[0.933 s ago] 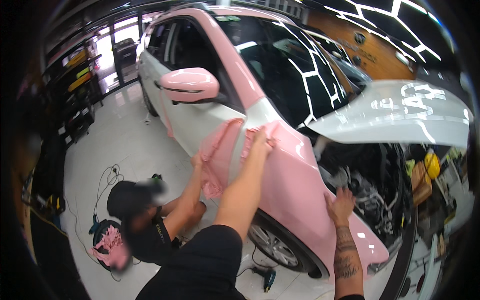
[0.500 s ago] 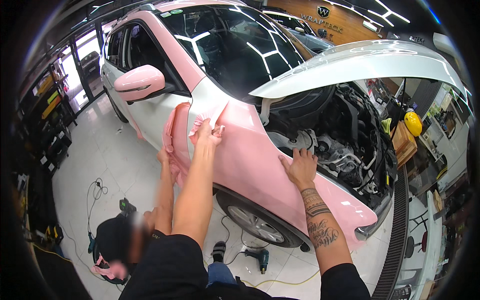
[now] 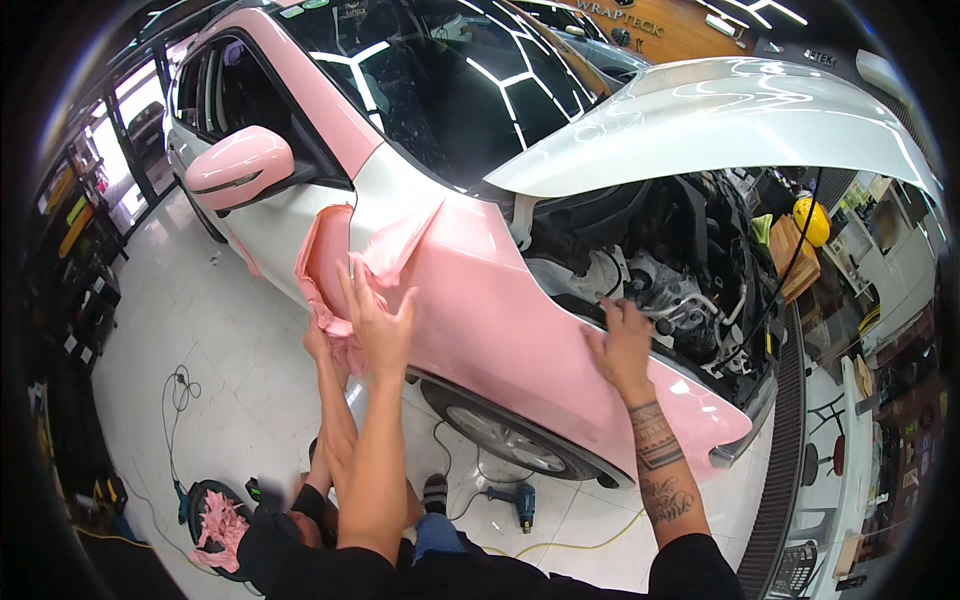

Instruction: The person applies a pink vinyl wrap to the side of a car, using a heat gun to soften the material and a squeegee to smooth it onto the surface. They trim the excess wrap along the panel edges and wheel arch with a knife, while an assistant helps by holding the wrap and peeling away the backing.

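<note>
A car front fender (image 3: pixel 480 290) is covered in pink film, with bare white paint (image 3: pixel 410 185) showing at its upper rear. A loose, creased flap of the film (image 3: pixel 402 240) stands off that corner. Just below the flap is my left hand (image 3: pixel 380 325), fingers spread, holding nothing that I can see. My right hand (image 3: pixel 622 345) lies on the fender's upper edge beside the engine bay, fingers apart. At my left, a co-worker's hand (image 3: pixel 318 342) is at bunched pink film (image 3: pixel 325 270) along the front edge of the white door.
The raised white hood (image 3: pixel 740 115) hangs over the engine bay (image 3: pixel 660 250). A pink mirror (image 3: pixel 240 168) juts from the door. Below are the front wheel (image 3: pixel 500 430), a heat gun (image 3: pixel 515 500) with cables on the floor, and a bin with pink film scraps (image 3: pixel 220 530).
My left hand has let go of the film flap, opened and drawn lower. My right hand has shifted a little forward along the fender edge. The co-worker's head is lower.
</note>
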`<move>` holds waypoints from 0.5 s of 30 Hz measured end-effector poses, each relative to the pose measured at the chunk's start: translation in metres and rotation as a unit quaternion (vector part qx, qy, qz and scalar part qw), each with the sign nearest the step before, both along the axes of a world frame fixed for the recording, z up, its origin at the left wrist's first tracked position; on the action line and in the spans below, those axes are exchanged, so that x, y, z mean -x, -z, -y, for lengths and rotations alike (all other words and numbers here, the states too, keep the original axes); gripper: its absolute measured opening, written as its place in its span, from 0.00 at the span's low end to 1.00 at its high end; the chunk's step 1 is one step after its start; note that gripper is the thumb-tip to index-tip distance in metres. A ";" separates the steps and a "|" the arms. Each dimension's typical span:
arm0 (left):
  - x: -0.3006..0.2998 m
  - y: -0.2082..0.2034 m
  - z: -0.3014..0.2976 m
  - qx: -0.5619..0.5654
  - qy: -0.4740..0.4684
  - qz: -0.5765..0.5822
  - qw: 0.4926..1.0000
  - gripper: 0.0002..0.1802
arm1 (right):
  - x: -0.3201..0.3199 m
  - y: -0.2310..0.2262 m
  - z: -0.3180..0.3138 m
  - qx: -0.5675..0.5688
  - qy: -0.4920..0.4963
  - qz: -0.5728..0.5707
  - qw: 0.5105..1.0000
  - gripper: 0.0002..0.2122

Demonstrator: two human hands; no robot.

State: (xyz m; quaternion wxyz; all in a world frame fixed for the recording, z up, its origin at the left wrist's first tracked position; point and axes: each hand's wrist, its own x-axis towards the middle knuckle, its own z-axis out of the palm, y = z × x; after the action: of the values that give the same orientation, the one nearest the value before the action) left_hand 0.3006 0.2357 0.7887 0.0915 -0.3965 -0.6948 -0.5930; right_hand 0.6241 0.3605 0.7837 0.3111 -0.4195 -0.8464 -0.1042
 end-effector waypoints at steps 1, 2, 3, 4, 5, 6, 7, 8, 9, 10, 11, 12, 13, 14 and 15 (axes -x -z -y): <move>-0.004 -0.010 -0.002 -0.032 -0.003 -0.093 0.995 0.57 | -0.013 -0.001 0.000 0.001 0.029 -0.001 1.000 0.25; 0.006 -0.011 -0.013 0.012 -0.002 -0.141 0.990 0.61 | -0.022 0.000 -0.001 0.001 0.061 0.000 0.998 0.25; 0.027 -0.021 -0.029 0.051 -0.002 -0.191 0.980 0.65 | -0.023 -0.003 -0.002 0.018 0.062 0.000 0.998 0.25; 0.048 -0.024 -0.046 0.093 0.000 -0.236 0.967 0.69 | -0.025 -0.002 -0.003 0.037 0.065 0.003 0.997 0.25; 0.071 -0.026 -0.062 0.169 -0.028 -0.238 0.956 0.73 | -0.025 -0.001 -0.002 0.055 0.065 0.003 0.996 0.25; 0.091 -0.030 -0.079 0.172 -0.014 -0.202 0.964 0.73 | -0.023 0.001 -0.005 0.040 0.075 0.011 0.996 0.24; 0.114 -0.027 -0.099 0.130 0.003 -0.184 0.974 0.72 | -0.021 0.001 -0.005 0.039 0.077 0.007 0.996 0.23; 0.143 -0.028 -0.107 0.090 0.009 -0.172 0.981 0.70 | -0.012 -0.001 -0.004 0.041 0.066 -0.002 0.997 0.23; 0.156 -0.028 -0.120 0.050 0.023 -0.154 0.987 0.69 | -0.010 -0.001 -0.004 0.042 0.063 -0.006 0.997 0.23; 0.143 -0.032 -0.134 0.089 0.032 -0.168 0.981 0.66 | -0.016 0.003 -0.007 0.014 0.064 -0.006 0.998 0.22; 0.133 -0.038 -0.144 0.129 0.040 -0.183 0.974 0.64 | -0.020 0.004 -0.009 0.012 0.070 0.000 0.998 0.22; 0.123 -0.038 -0.148 0.171 0.042 -0.197 0.964 0.62 | -0.021 0.005 -0.011 0.014 0.068 0.007 0.998 0.22; 0.116 -0.033 -0.151 0.171 0.056 -0.217 0.960 0.60 | -0.021 0.004 -0.012 0.012 0.061 0.008 0.998 0.21; 0.109 -0.027 -0.152 0.170 0.068 -0.237 0.954 0.57 | -0.021 0.003 -0.012 0.002 0.057 0.017 0.998 0.20; 0.109 -0.019 -0.147 0.174 0.073 -0.259 0.947 0.55 | -0.022 0.002 -0.013 0.010 0.060 0.019 0.998 0.20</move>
State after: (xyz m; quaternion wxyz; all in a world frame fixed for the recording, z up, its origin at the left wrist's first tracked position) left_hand 0.1912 0.3828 0.8079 0.1543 -0.5955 -0.7086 -0.3455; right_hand 0.6466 0.3730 0.7812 0.2844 -0.4704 -0.8264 -0.1223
